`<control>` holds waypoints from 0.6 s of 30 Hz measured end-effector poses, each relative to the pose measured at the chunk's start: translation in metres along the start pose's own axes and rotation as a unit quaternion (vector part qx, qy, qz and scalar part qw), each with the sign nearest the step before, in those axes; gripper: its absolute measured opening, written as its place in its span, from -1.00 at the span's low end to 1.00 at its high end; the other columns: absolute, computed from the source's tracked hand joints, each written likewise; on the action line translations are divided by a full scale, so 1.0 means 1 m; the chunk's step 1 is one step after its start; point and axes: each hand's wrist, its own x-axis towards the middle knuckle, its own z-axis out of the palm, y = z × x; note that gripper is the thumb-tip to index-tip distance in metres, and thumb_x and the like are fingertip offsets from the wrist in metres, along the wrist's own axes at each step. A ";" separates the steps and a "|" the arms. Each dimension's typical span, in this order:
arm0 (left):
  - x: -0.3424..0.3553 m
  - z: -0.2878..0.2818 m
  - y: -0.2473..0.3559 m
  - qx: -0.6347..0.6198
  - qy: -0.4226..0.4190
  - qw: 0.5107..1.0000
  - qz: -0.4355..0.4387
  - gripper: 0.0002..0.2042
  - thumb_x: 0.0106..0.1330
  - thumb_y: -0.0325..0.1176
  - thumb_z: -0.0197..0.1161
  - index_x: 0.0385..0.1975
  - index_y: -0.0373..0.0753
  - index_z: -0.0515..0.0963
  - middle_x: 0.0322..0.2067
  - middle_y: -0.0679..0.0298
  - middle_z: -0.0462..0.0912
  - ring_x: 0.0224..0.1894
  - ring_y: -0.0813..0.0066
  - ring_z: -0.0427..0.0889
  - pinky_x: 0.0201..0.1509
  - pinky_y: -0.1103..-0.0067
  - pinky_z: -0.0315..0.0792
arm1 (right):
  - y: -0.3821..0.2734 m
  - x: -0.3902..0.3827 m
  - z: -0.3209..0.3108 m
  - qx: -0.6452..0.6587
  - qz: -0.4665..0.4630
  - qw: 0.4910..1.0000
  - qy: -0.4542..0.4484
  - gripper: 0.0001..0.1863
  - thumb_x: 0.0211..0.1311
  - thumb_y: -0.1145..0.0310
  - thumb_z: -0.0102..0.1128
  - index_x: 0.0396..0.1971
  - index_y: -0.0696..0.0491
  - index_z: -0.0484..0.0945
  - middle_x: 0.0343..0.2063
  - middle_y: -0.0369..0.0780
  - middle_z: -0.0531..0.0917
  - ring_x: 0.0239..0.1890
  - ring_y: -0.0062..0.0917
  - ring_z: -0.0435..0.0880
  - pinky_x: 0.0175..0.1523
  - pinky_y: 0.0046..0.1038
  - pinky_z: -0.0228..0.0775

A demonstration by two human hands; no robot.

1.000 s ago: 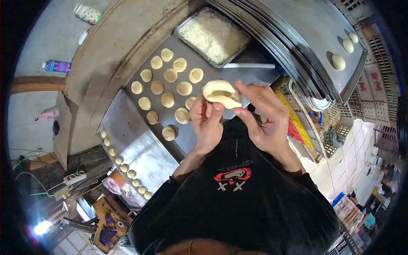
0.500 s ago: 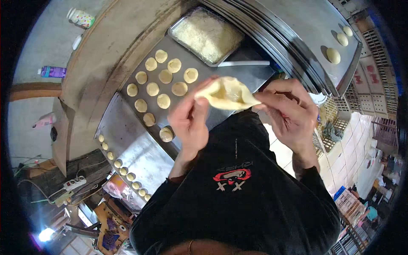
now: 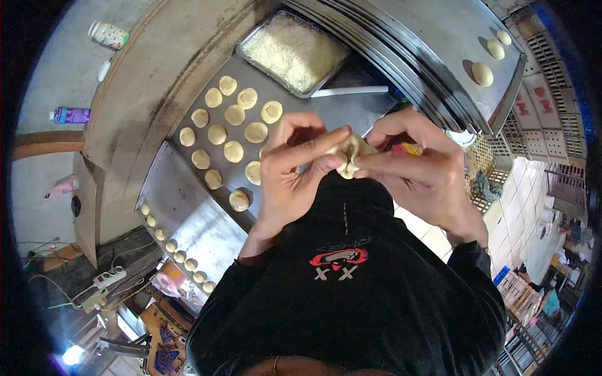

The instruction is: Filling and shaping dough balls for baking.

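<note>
Between my two hands, in front of my chest, is a pale piece of dough [image 3: 347,156], folded and bunched up with its edges drawn together. My left hand [image 3: 293,166] pinches it between thumb and fingers from the left. From the right, my right hand [image 3: 420,169] pinches its other edge with thumb and forefinger. Whatever lies inside the fold is mostly hidden by the fingers. Left of my hands, flat dough rounds [image 3: 217,134] lie in loose rows on a dark metal tray [image 3: 188,147]. A tray of grated pale filling [image 3: 293,50] stands beyond them.
A white stick [image 3: 350,91] lies beside the filling tray. Small dough balls [image 3: 180,257] line a second metal tray [image 3: 194,213] at the lower left. Stacked metal trays [image 3: 433,37] rise at the upper right, with a few dough balls [image 3: 481,74] on top. Plastic baskets [image 3: 486,169] stand at the right.
The dough was stretched open like a pocket with filling showing; now it is gathered into a small bunch. My hands have come closer together.
</note>
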 end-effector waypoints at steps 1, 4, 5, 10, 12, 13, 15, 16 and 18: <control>0.002 -0.001 0.004 0.016 -0.035 0.999 -0.014 -0.66 0.04 -0.43 0.46 -0.12 -0.27 0.67 -0.25 0.25 0.54 -0.29 0.49 0.56 -0.25 0.58 0.42 | -0.001 -0.001 0.001 0.023 0.022 0.999 0.005 -0.73 -0.20 0.55 0.50 -0.38 0.11 0.71 -0.36 -0.22 0.62 -0.39 -0.51 0.65 -0.36 -0.57 0.48; 0.004 -0.001 0.002 0.046 -0.014 0.994 0.094 -0.63 -0.07 -0.50 0.49 -0.17 -0.29 0.68 -0.14 0.21 0.57 -0.30 0.46 0.59 -0.29 0.59 0.44 | 0.003 0.005 -0.002 -0.003 0.077 0.997 -0.006 -0.74 -0.17 0.50 0.51 -0.37 0.12 0.69 -0.39 -0.19 0.67 -0.42 -0.48 0.69 -0.36 -0.56 0.52; 0.006 -0.001 -0.001 0.063 -0.017 0.985 0.158 -0.62 -0.10 -0.50 0.51 -0.19 -0.30 0.69 -0.09 0.19 0.57 -0.29 0.43 0.61 -0.30 0.58 0.46 | 0.007 0.004 -0.004 -0.005 0.084 0.996 -0.013 -0.75 -0.14 0.49 0.48 -0.36 0.11 0.69 -0.41 -0.19 0.68 -0.47 -0.47 0.69 -0.39 -0.54 0.53; 0.006 0.005 0.013 0.040 0.003 0.998 0.056 -0.54 -0.23 -0.46 0.56 -0.20 -0.28 0.68 -0.12 0.13 0.68 -0.20 0.33 0.64 -0.15 0.52 0.54 | 0.003 0.000 0.003 0.143 0.244 0.959 0.027 -0.53 -0.14 0.50 0.53 -0.13 0.19 0.63 -0.36 -0.22 0.64 -0.36 -0.63 0.62 -0.25 -0.61 0.50; 0.000 0.002 -0.002 0.024 0.009 0.998 0.056 -0.54 -0.23 -0.47 0.56 -0.20 -0.29 0.68 -0.12 0.12 0.68 -0.18 0.33 0.64 -0.15 0.52 0.54 | 0.009 -0.004 0.004 0.160 0.237 0.958 -0.010 -0.50 -0.15 0.51 0.53 -0.10 0.20 0.61 -0.33 -0.23 0.63 -0.33 -0.64 0.62 -0.23 -0.63 0.50; -0.002 0.000 -0.005 0.007 0.014 0.998 0.055 -0.54 -0.24 -0.47 0.56 -0.20 -0.29 0.69 -0.13 0.11 0.68 -0.15 0.32 0.65 -0.16 0.52 0.55 | 0.011 -0.006 0.005 0.176 0.231 0.956 -0.046 -0.47 -0.16 0.52 0.53 -0.06 0.20 0.59 -0.31 -0.24 0.62 -0.31 -0.64 0.61 -0.20 -0.64 0.49; -0.004 -0.004 -0.004 -0.028 0.015 0.999 0.018 -0.60 -0.18 -0.51 0.52 -0.23 -0.32 0.69 -0.17 0.08 0.70 -0.16 0.30 0.66 -0.11 0.47 0.53 | 0.009 -0.005 0.003 0.177 0.225 0.957 -0.057 -0.54 -0.18 0.54 0.53 -0.15 0.17 0.64 -0.38 -0.24 0.63 -0.33 -0.62 0.62 -0.23 -0.62 0.48; -0.004 -0.006 -0.006 -0.027 0.001 0.999 0.034 -0.64 -0.15 -0.53 0.50 -0.25 -0.32 0.69 -0.19 0.07 0.70 -0.15 0.27 0.67 -0.06 0.44 0.52 | 0.008 -0.002 0.000 0.121 0.185 0.972 -0.079 -0.60 -0.20 0.54 0.53 -0.23 0.15 0.67 -0.42 -0.24 0.64 -0.34 -0.60 0.63 -0.24 -0.60 0.48; -0.007 -0.006 -0.002 -0.042 -0.009 0.999 0.015 -0.74 -0.02 -0.63 0.39 -0.27 -0.33 0.69 -0.20 0.08 0.71 -0.04 0.21 0.67 0.13 0.35 0.46 | 0.006 0.000 0.003 0.050 0.142 0.986 -0.072 -0.74 -0.27 0.52 0.55 -0.44 0.10 0.72 -0.50 -0.23 0.65 -0.39 -0.53 0.65 -0.31 -0.53 0.46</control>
